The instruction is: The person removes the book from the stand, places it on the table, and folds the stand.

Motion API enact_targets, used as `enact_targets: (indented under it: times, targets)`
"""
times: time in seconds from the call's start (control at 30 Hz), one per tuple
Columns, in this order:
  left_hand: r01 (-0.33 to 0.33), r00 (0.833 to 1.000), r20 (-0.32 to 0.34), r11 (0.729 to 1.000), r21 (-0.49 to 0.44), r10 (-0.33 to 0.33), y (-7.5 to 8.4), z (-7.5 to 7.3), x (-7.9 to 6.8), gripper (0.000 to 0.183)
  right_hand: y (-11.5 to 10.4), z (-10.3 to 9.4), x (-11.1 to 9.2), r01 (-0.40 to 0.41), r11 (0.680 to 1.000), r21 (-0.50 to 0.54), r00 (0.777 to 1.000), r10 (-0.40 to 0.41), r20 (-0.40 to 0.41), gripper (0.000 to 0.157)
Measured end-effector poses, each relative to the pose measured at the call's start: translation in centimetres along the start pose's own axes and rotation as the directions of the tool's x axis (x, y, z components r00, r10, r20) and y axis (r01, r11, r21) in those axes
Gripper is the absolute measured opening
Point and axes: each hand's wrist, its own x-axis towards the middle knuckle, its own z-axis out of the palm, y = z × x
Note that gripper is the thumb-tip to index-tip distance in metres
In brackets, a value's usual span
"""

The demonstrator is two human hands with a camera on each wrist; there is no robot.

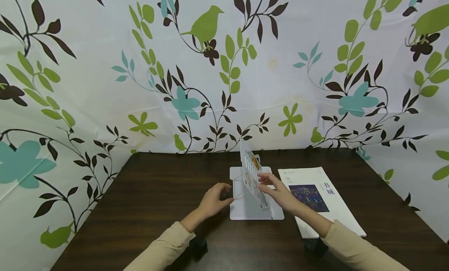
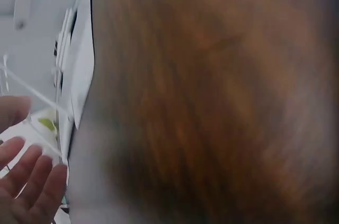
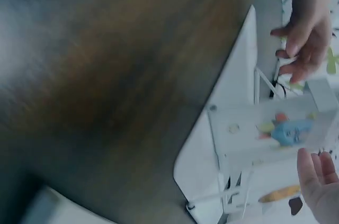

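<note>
Head view: white stand (image 1: 247,210) at lower centre of the frame, base flat on the worktop (image 1: 168,177), its panel (image 1: 250,177) raised steeply. Book (image 1: 310,197) lies flat at lower right, beside the stand and not on it. Left hand (image 1: 214,201) relaxed at the base's left edge, right hand (image 1: 278,193) at the panel's right side.

Left wrist view: fingers and thumb at lower left, apart, near a thin strut (image 2: 37,94); nothing gripped.

Right wrist view: fingers extended at lower right, not curled around the panel; contact uncertain. Judgement: unfolding largely done; whether the panel is locked cannot be told. Final angle possibly unsettled.
</note>
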Motion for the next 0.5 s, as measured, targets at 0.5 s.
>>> enact_targets:
  times: [0.5]
  targets:
    - [-0.004, 0.997, 0.076, 0.998, -0.067, 0.009, -1.0, 1.4, 1.2, 0.025, 1.2, 1.1, -0.6, 0.143, 0.985, -0.092, 0.990, -0.144, -0.004, 0.068]
